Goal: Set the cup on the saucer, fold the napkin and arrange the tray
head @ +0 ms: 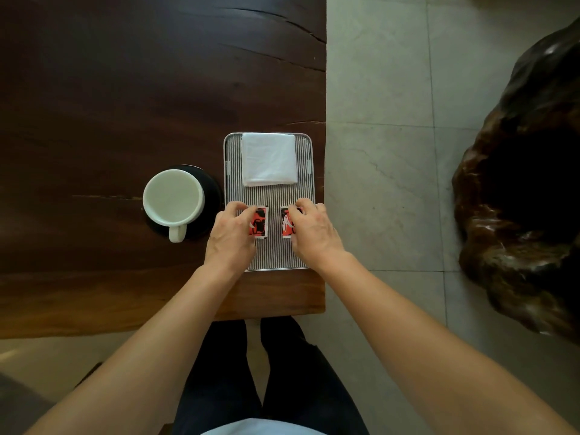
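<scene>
Your left hand (232, 235) is over the near half of the silver rectangular tray with fine black stripes (273, 196). Its fingers are bent and closed narrow on the left sachet (260, 222), a small red, black and white paper packet. The fingertips cover its left edge and the thumb sits at its near corner.

Your right hand (314, 230) mirrors that grip on the right sachet (286, 224), a 2nd packet of the same print. The fingers curl over its right side and the thumb is at its near edge. The 2 sachets lie side by side with a strip of bare tray between them. You cannot tell whether either is lifted off the tray.

The folded white square napkin (269, 160) lies flat on the far half of the tray, its far edge at the far rim, well apart from both sachets.

The white ceramic cup (173, 197) stands upright on the round black saucer (212, 196), with its handle pointing near. Both are on the dark brown wooden table (125, 89), just left of the tray. Whether the saucer rim touches the tray is unclear.

The tray sits close to the table's right edge. Right of that edge is the pale tiled floor (376, 89).
</scene>
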Demonstrator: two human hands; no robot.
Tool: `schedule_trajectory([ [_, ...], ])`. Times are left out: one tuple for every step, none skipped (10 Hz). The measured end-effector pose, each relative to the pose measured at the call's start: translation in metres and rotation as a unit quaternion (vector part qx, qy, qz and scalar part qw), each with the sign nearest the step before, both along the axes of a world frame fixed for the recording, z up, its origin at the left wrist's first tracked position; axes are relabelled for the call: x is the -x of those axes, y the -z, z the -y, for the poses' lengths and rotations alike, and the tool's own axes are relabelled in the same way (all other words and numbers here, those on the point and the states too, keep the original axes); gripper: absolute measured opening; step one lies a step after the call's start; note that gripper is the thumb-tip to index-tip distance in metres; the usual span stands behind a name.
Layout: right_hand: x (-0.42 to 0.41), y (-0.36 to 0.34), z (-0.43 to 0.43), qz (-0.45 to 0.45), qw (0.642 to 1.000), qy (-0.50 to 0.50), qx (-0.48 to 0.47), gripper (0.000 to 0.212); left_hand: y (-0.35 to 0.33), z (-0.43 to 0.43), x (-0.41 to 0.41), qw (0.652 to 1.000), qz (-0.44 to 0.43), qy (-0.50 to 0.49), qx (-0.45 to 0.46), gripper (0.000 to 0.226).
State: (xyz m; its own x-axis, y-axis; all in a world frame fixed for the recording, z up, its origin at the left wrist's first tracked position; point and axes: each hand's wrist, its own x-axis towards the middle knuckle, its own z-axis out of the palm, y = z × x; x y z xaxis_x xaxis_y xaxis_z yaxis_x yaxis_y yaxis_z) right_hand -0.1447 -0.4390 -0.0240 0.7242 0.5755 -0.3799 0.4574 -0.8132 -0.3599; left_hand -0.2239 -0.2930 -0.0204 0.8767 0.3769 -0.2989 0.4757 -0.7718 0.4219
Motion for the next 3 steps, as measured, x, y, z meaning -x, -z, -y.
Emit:
schedule_trajectory([
  [0.002, -0.014, 0.004, -0.001, 1.000, 0.022, -0.005, 0.032, -0.010, -0.003, 0.002, 1.000, -0.004, 0.006, 0.003, 0.060],
  [0.000, -0.031, 0.008, 0.006, 0.999, 0.037, -0.008, 0.019, -0.024, -0.010, 0.001, 1.000, 0.010, 0.004, 0.006, 0.055],
  [-0.004, -0.052, 0.012, -0.005, 0.999, 0.041, 0.023, 0.014, -0.046, -0.013, 0.000, 1.000, -0.011, 0.024, -0.014, 0.045],
])
